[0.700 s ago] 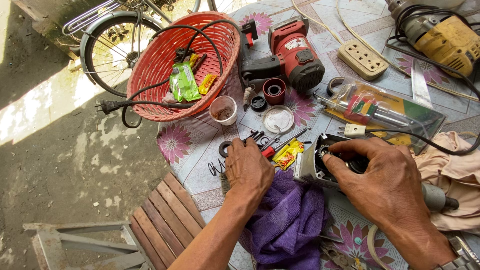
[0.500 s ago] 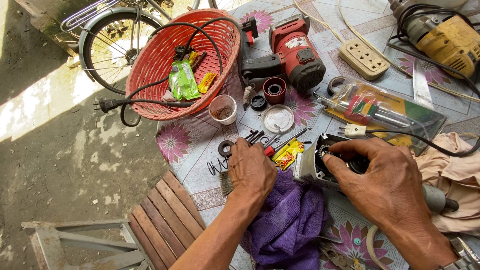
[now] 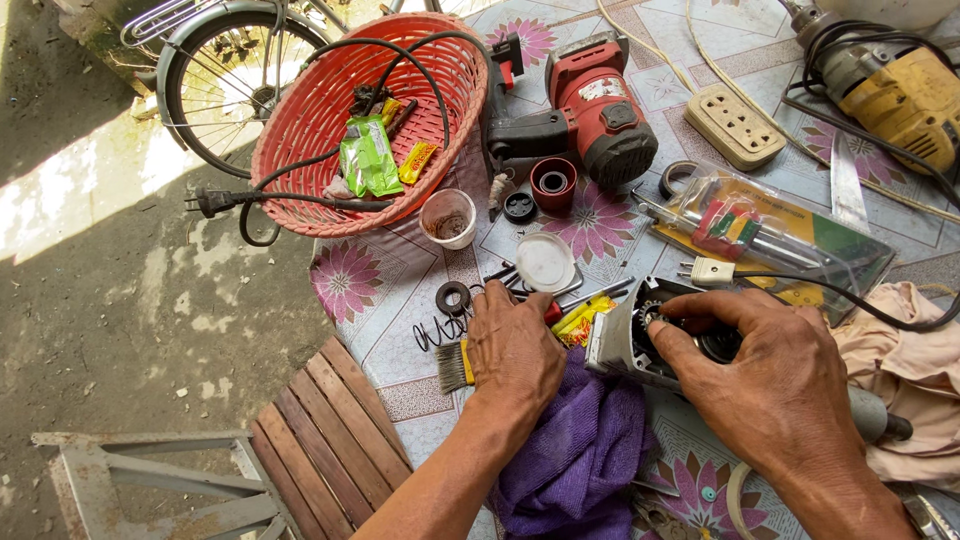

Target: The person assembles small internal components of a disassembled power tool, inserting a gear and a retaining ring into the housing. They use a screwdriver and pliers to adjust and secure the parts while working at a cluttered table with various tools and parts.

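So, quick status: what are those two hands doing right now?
Left hand flat on small tools beside the brush. Right hand gripping the grey tool housing, fingers in its opening. Purple cloth beneath, plug close by.

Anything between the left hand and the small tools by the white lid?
Nothing visible. The left hand already rests on the small tools just below the white lid, and its fingers cover some of them. The right hand grips the grey motor housing apart from it.
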